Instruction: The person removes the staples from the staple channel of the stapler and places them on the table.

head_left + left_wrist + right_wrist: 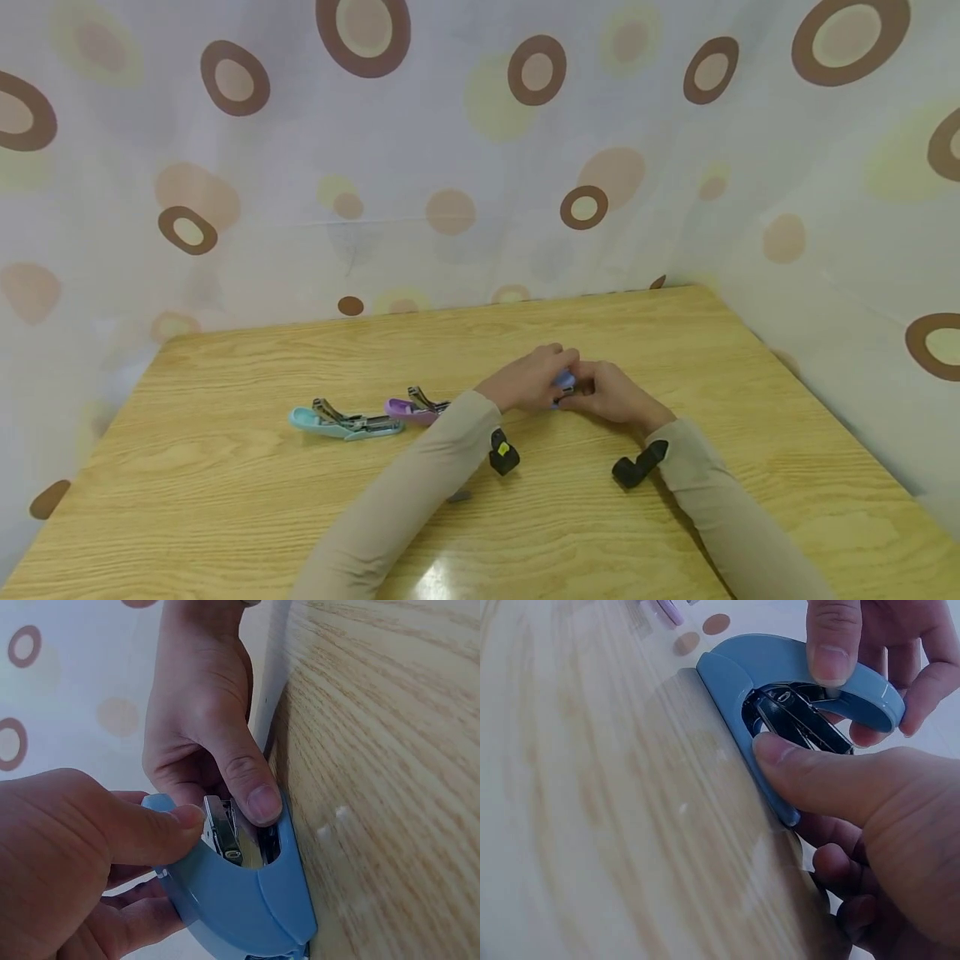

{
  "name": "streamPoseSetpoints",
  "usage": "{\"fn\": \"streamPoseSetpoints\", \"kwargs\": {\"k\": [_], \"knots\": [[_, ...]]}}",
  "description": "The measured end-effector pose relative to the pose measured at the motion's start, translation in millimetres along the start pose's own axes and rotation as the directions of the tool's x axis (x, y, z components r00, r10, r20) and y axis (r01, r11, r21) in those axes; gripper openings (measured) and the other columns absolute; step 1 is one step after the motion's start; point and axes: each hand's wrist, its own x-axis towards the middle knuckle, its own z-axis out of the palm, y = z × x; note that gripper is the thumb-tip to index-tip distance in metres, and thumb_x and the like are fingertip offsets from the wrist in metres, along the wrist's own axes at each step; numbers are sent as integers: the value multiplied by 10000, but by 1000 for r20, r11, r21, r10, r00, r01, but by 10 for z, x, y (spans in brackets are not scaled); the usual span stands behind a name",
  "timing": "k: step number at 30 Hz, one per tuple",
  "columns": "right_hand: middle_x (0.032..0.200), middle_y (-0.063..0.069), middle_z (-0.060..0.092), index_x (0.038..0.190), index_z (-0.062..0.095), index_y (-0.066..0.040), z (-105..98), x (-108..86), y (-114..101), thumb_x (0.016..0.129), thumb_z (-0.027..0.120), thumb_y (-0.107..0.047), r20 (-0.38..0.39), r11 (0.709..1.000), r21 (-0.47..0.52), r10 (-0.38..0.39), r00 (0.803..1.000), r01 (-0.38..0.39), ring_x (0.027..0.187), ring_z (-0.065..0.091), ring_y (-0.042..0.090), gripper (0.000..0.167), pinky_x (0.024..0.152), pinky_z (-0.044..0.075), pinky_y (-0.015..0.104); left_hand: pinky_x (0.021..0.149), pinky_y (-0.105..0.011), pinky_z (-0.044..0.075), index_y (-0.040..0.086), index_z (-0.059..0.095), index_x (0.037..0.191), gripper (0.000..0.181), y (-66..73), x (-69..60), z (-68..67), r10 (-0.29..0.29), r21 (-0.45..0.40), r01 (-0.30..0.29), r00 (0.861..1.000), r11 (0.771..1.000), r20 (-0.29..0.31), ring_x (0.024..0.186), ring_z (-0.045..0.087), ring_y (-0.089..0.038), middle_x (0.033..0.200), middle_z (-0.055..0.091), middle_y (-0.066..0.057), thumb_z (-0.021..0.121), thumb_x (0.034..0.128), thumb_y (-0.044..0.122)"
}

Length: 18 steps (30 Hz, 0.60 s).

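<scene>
A blue stapler (225, 900) is spread apart at its hinge, its metal inner parts showing between top and base. My left hand (534, 379) pinches the top arm between thumb and fingers. In the left wrist view the right hand (202, 712) holds the stapler's base, its thumb laid along the inside. The right wrist view shows the base edge on the wooden table (592, 825), with the right fingers curled under its end. From the head view most of the blue stapler is hidden behind my hands.
Left of my left hand lie a turquoise stapler (322, 425) and a purple stapler (401, 408), both with their tops swung up. The left sleeve partly covers the purple one. A small grey object (460, 496) shows beside that sleeve. A patterned curtain (450, 150) surrounds the table.
</scene>
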Motion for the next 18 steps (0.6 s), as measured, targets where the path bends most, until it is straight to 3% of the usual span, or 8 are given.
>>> {"fn": "streamPoseSetpoints", "kwargs": {"k": [10, 18], "knots": [[669, -43, 553, 861, 634, -133, 17, 5, 10, 828, 752, -110, -7, 999, -31, -17, 1000, 16, 548, 458, 33, 124, 515, 396, 213, 751, -229, 389, 100, 511, 1096, 187, -51, -2, 23, 23, -22, -23, 1000, 999, -16, 878, 446, -163, 1037, 513, -74, 604, 934, 95], [686, -33, 490, 750, 614, -124, 15, 4, -19, 819, 759, -105, -25, 998, -51, 23, 999, -24, 571, 417, 53, 162, 549, 365, 212, 813, -251, 447, 66, 481, 1027, 157, -128, -88, -33, 16, -173, -30, 997, 984, -79, 939, 508, -187, 1088, 531, -114, 591, 924, 20]]}}
